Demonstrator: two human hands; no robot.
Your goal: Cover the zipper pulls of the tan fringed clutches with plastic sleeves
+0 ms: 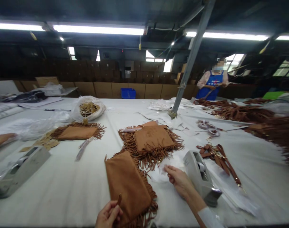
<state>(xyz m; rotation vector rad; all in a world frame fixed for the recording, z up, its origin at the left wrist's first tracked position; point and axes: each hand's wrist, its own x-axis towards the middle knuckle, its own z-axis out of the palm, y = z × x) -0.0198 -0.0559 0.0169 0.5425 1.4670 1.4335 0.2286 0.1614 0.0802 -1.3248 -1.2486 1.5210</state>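
Note:
A brown suede fringed bag lies on the white table right in front of me. My left hand is closed, pinching a thin brown strip at the bag's near edge. My right hand reaches forward and pinches a piece of white tissue paper beside a grey tape dispenser. Behind the bag sits a pile of more fringed bags.
A second tape dispenser sits at the left, another fringed bag and a plastic bag of tags beyond it. Brown straps lie right of the dispenser. A metal post rises mid-table. A person in a blue apron stands far right.

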